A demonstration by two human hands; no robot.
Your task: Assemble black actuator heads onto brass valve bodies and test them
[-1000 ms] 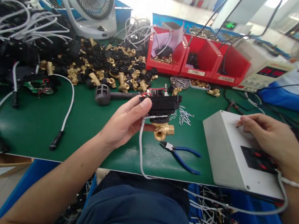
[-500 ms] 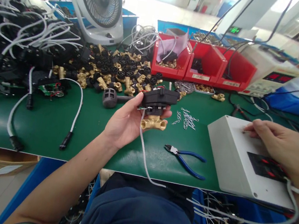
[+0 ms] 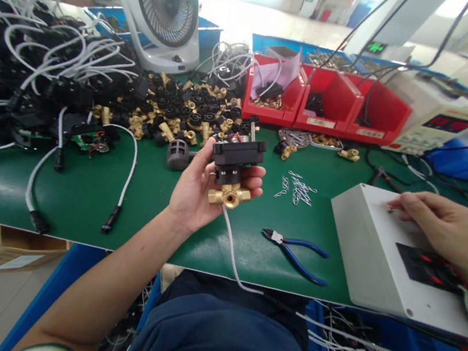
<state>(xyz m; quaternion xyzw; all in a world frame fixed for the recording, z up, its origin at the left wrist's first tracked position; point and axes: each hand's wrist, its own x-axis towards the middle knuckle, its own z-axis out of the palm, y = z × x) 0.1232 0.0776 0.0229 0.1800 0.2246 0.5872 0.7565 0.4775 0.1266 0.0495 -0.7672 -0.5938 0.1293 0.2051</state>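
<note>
My left hand [image 3: 197, 190] is closed around a motorized brass valve [image 3: 235, 167], a black housing on top of a brass body, held above the green table. From it a white cable [image 3: 230, 250] runs down over the table edge. My right hand [image 3: 440, 222] rests at the top of a light grey box [image 3: 374, 247], its fingertips pinched at a small metal toggle switch [image 3: 390, 208]. Black and red terminals [image 3: 432, 267] sit lower on the box's face. Blue-handled cutting pliers [image 3: 292, 253] and several metal clips [image 3: 297, 188] lie between the hands.
Brass and black valve parts [image 3: 195, 106] are heaped behind. Red bins [image 3: 273, 97] and a power supply [image 3: 439, 120] stand at the back, a fan [image 3: 168, 9] at back left. Cabled black units [image 3: 57, 69] pile up on the left. A grey cylindrical tool [image 3: 178, 155] lies near my left hand.
My left hand has turned the valve, so an opening of its brass body now faces me. The right hand stays at the switch. The view has shifted slightly.
</note>
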